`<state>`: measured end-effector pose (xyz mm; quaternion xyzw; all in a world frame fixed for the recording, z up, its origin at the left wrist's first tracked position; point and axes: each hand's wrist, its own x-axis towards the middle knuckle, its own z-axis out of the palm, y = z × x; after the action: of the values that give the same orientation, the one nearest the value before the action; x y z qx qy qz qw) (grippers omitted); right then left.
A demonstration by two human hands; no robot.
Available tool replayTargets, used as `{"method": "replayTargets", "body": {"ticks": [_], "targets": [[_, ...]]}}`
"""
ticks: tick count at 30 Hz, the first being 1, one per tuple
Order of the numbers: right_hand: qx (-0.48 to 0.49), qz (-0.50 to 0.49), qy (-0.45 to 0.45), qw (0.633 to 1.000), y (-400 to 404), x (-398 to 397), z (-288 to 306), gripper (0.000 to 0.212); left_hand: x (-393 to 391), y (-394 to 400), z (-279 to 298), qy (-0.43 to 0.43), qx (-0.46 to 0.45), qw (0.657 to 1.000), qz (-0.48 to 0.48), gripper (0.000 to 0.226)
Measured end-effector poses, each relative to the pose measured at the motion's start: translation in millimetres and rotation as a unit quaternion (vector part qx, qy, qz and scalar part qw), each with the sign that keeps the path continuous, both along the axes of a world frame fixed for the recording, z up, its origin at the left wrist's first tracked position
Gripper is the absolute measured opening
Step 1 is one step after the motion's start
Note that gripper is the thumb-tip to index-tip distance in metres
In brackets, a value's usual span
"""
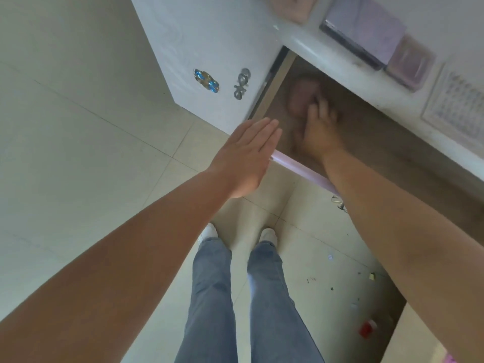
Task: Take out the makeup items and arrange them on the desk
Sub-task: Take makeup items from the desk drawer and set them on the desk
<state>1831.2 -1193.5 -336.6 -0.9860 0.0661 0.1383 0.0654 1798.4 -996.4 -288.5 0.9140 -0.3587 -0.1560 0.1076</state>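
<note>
The right hand (318, 129) reaches into the open drawer (379, 150) under the counter (366, 82), fingers (323, 108) curled onto a blurred pinkish item (301, 98), perhaps a makeup pouch; whether they grip it I cannot tell. The left hand (246, 155) is flat, fingers straight and together, holding nothing, at the drawer's pink front edge (301, 166). Purple boxes (366, 30) sit on the counter.
</note>
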Motion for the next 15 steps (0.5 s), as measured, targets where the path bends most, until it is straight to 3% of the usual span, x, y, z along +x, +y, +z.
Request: {"method": "replayTargets", "body": {"ticks": [5,8,12,15], "targets": [[-0.097,0.109,0.054,0.988,-14,-2,17,0.044,-2,1,6,0.028,0.020,0.999,0.012,0.057],[-0.097,0.123,0.104,0.982,-15,13,19,0.056,0,1,8,0.038,0.027,0.999,0.009,0.057],[-0.053,0.050,0.142,0.987,-12,3,14,0.075,-2,-2,11,0.048,0.045,0.998,0.017,0.057],[0.033,-0.051,0.143,0.988,-18,-21,25,0.075,0,-3,14,0.060,0.076,0.995,0.007,0.061]]}}
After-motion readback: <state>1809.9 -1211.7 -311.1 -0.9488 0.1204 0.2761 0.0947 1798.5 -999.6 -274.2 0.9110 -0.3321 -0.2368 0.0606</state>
